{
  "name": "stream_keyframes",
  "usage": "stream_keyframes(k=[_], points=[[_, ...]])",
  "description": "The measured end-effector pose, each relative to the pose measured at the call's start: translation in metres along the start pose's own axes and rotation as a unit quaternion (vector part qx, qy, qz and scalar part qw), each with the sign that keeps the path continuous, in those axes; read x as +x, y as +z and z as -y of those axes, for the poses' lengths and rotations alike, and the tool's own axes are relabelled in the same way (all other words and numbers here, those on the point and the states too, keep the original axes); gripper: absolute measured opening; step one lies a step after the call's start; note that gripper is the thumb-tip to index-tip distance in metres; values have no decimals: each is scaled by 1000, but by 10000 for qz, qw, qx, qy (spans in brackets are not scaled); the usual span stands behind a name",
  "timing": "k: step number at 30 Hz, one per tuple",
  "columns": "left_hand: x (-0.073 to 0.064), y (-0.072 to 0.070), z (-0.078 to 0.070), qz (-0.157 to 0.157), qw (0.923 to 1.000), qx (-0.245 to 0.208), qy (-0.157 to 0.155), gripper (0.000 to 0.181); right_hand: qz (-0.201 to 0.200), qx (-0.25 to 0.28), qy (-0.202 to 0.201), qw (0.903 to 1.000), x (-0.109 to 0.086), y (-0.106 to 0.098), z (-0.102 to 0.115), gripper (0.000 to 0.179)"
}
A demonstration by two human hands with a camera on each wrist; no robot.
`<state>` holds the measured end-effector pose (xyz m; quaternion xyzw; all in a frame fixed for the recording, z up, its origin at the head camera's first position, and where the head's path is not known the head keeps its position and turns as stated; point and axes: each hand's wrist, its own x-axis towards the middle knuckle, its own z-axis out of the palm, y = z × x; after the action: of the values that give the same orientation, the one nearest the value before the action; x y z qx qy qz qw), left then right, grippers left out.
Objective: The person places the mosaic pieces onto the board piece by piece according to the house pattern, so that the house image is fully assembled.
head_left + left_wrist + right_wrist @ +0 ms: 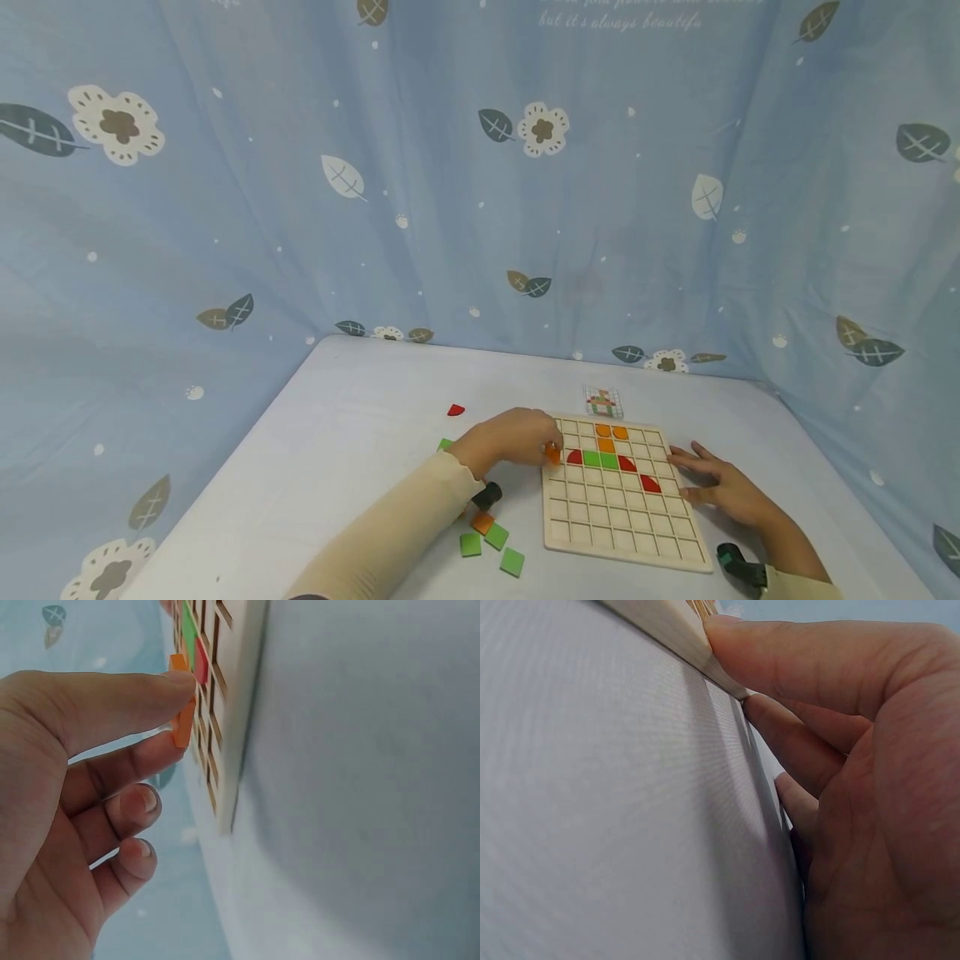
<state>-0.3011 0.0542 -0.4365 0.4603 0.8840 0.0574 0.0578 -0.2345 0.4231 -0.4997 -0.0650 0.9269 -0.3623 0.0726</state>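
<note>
Left hand (pixel 512 437) has thumb and forefinger clamped on a thin orange piece (pixel 182 724), held at the left edge of a square, pale wooden grid board (pixel 600 515) on the white-covered counter (pixel 375 392). Right hand (pixel 723 487) has its fingers spread apart, their tips touching the board's right edge, seemingly to steady it.

The step in hand looks like setting the orange piece into a cell, just left of the red quarter-circle piece (pixel 574 457) that begins a row with two green square pieces (pixel 600 460). Above that row lie an orange square piece (pixel 605 445) and two rounded orange pieces (pixel 612 432). The next move probably calls for turning the piece flat, matching its corner to the cell and letting go without nudging its neighbours.

The piece's outline is mostly covered by the fingers and shows nearly edge-on from the left wrist, so its shape, and whether it touches the board, cannot be told. The small printed card (pixel 603 402) behind the board is too small to read closely. The left forearm partly covers the loose pieces, including a green one (pixel 446 445) by the wrist.
</note>
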Motion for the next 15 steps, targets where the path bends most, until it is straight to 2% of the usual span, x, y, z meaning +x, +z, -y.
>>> stream_keyframes(k=[11, 15], points=[[31, 8, -21, -7, 9996, 14, 283, 23, -36, -55, 34, 10000, 1, 0, -3, 71], [40, 8, -27, 23, 9997, 42, 250, 22, -21, -24, 96, 9999, 1, 0, -1, 71]])
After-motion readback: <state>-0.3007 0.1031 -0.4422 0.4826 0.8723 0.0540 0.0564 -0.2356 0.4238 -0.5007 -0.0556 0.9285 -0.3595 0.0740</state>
